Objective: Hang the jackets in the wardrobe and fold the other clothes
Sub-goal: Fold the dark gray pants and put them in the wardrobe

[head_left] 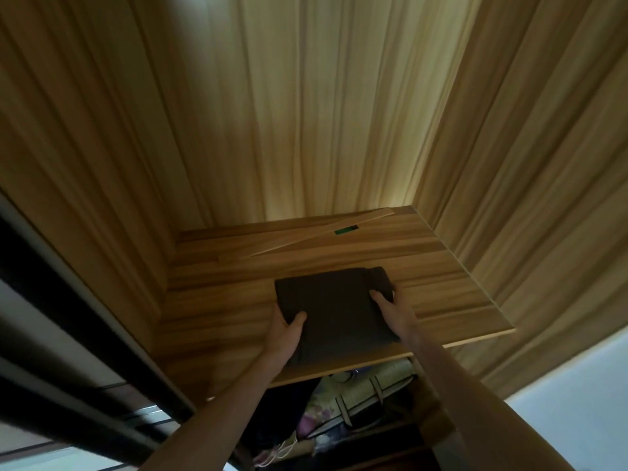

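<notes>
I see the folded dark garment [334, 314] on the wardrobe shelf [441, 277], near its front edge. Left hand [285, 329] and right hand [392, 309] grip its side edges, thumbs on top. Soft, light cloth (support underneath to keep folds).

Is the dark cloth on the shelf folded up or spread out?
Folded. The dark cloth lies as a neat flat rectangle on the wooden shelf, held by both hands.

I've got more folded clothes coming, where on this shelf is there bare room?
Bare wood lies left of the folded dark garment up to the side wall, and right to the shelf edge. Behind, a loose strip crowds the back.
</notes>
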`<state>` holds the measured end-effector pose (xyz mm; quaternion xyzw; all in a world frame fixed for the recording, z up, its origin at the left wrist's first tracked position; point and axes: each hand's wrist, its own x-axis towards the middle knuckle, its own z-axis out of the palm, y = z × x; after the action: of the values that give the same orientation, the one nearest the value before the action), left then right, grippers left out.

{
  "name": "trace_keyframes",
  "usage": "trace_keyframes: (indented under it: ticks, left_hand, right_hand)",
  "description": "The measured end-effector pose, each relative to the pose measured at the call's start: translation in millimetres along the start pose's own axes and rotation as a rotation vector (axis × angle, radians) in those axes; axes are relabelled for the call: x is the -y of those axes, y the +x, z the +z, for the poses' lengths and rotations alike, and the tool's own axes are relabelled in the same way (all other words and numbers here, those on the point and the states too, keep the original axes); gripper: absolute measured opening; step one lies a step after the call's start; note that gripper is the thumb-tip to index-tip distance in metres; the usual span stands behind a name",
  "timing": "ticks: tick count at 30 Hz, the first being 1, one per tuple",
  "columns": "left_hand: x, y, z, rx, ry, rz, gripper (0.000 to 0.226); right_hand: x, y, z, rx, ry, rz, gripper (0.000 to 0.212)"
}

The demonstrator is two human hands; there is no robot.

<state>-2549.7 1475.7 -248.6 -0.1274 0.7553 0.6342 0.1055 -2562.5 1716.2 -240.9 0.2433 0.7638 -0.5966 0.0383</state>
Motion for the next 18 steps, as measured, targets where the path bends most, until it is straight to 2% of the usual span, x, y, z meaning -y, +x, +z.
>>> trace_keyframes:
  ticks: [4,8,9,12,14,16,18]
  left_hand:
    - [11,6,5,0.05,0.111,0.014,0.062]
    - [16,19,10,-0.017,0.15,-0.005,0.066]
    - [17,20,12,-0.068,0.226,0.022,0.069]
    - [23,14,18,-0.223,0.681,0.165,0.079]
    - [28,9,23,-0.198,0.854,0.313,0.073]
    - [35,8,26,-0.155,1.008,0.435,0.067]
    - [45,9,25,-0.11,1.129,0.481,0.073]
  right_hand:
    - [-20,8,-1,-0.001,-0.076,-0.049,0.054]
    - [-29,9,-2,-0.017,-0.178,-0.089,0.06]
    - [-32,8,-1,-0.044,-0.232,-0.128,0.063]
    - [-44,0,6,-0.209,-0.552,-0.325,0.061]
    - [-53,-6,13,-0.239,-0.694,-0.455,0.061]
    - [-62,-10,19,-0.178,-0.748,-0.479,0.073]
    - [-73,-7,20,-0.134,-0.801,-0.477,0.084]
